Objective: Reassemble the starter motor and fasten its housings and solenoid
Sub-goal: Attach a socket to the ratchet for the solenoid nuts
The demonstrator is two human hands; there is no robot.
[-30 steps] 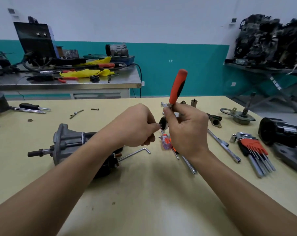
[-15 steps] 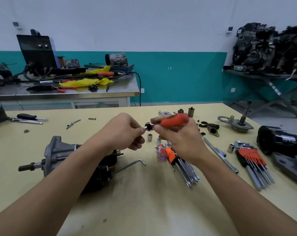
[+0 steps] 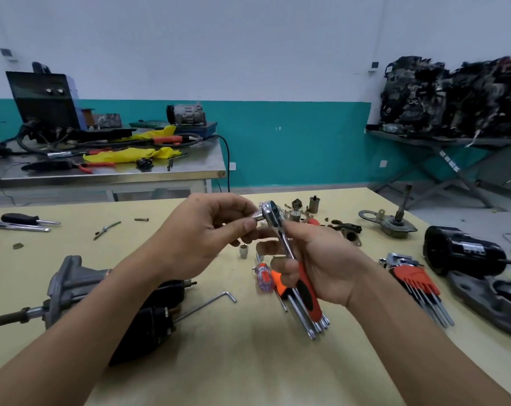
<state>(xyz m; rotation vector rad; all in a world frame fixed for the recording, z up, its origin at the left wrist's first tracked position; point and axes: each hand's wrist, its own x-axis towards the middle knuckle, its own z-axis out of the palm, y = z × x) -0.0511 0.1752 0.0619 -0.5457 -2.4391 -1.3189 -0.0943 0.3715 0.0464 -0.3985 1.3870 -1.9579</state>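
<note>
Lying nearest: starter motor (image 3: 81, 284), on its side on the table (image 3: 248, 364), below and left of the left fingers, well apart from them, partly hidden by the left forearm.
Right hand (image 3: 321, 265): fingers curled round the orange-and-black handle of the ratchet (image 3: 288, 247), head upward and tilted toward the left fingertips.
Left hand (image 3: 201, 238): thumb and forefinger pinching a small socket (image 3: 258, 217) against the ratchet head; whether seated on the drive, cannot tell.
Loose socket (image 3: 244, 251): upright on the table, just below the left fingertips.
Small parts (image 3: 313, 204): scattered beyond both sets of fingertips.
Risk, drop: likely to fall among the hex keys (image 3: 315, 323) under the right fingers if released before clicking home.
Risk, fit: liable to slip and round a motor fastener if wrongly sized.
</note>
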